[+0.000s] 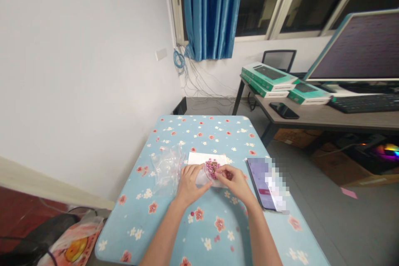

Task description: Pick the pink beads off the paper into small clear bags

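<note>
A white sheet of paper (195, 158) lies on the flowered table with a small heap of pink-purple beads (213, 163) on it. Some brownish, longer pieces are mixed into the heap. My left hand (190, 186) rests on the paper's left part, thumb and fingers spread, beside the beads. A thin pink line curves near its fingertips; what it belongs to is unclear. From the right, my right hand (234, 183) reaches into the heap with thumb and fingertips pinched together. Whatever lies between those fingertips is too small to make out. Left of the paper is a crumpled clear plastic bag (166, 170).
A large phone (264, 187), partly pixelated, lies at the table's right side. The blue flowered table (174, 237) stands against a white wall (93, 70). To the right, a desk (311, 118) carries green keyboard boxes (268, 77), another phone (284, 110) and a monitor (358, 48).
</note>
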Available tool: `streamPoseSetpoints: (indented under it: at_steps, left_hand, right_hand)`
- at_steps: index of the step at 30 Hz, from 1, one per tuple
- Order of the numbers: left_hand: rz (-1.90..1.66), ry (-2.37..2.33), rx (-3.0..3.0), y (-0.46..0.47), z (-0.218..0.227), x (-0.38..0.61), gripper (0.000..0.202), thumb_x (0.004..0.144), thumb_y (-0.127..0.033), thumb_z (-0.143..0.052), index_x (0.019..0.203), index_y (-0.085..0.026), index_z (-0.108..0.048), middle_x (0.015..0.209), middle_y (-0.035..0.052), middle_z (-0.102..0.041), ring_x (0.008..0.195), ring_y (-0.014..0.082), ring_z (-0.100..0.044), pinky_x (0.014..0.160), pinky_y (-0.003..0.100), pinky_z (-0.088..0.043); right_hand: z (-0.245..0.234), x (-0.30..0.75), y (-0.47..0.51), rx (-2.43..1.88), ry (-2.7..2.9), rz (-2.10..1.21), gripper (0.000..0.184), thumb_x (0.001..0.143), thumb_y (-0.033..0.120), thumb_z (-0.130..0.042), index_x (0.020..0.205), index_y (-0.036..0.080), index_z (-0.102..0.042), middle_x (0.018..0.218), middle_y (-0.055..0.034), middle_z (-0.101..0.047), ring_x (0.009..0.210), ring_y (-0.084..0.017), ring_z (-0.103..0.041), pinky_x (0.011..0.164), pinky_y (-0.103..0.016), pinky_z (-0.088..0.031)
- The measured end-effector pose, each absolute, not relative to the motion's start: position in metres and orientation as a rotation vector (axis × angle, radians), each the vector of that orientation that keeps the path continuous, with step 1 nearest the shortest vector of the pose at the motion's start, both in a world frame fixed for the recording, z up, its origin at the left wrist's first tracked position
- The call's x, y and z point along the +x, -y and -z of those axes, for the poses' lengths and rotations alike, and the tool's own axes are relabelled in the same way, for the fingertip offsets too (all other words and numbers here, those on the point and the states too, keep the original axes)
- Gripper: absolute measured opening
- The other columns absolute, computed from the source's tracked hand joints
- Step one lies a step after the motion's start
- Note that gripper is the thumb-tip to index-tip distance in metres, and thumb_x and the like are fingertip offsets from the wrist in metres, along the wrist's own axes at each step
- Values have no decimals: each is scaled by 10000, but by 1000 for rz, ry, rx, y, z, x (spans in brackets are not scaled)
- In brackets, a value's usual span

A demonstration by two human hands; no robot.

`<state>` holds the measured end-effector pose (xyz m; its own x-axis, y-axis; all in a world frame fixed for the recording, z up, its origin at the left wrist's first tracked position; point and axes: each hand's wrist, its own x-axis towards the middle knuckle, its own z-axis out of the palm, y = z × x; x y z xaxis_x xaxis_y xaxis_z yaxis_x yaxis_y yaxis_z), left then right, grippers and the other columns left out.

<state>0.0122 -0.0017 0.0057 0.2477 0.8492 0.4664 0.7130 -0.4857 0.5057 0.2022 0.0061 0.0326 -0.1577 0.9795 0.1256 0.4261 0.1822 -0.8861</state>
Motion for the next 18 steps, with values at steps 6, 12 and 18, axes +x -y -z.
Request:
streamPoseSetpoints:
  at_steps: [6, 12, 18]
  left_hand:
    - [-1067, -1448, 2328, 2, -6, 12, 526, 736, -375, -656, 1211, -205, -505, 1100, 79, -619, 1026, 245, -544, 914, 423, -397]
    - [-1065, -1449, 2325, 2, -6, 12, 512, 750, -387, -642, 1209, -204, -507, 1108, 82, -618, 1031, 245, -544, 915, 425, -396]
    - [-1060, -1462, 2313, 2, -5, 11, 514, 755, -421, -635, 1208, -210, -510, 1116, 89, -617, 1029, 253, -544, 917, 428, -392]
  right_hand:
    - [-27, 185, -5, -1209, 1675, -1079, 238, 789, 392, -583, 815, 162, -638, 570, 27, -484, 535, -108, -426, 517, -222, -339]
    - [-30, 187, -5, -1237, 1665, -1079, 257, 788, 393, -580, 855, 156, -656, 631, 0, -559, 552, -117, -459, 528, -230, -357]
    - [-31, 212, -8, -1451, 1748, -832, 230, 788, 358, -535, 847, 175, -660, 655, -12, -589, 593, -141, -511, 572, -249, -376]
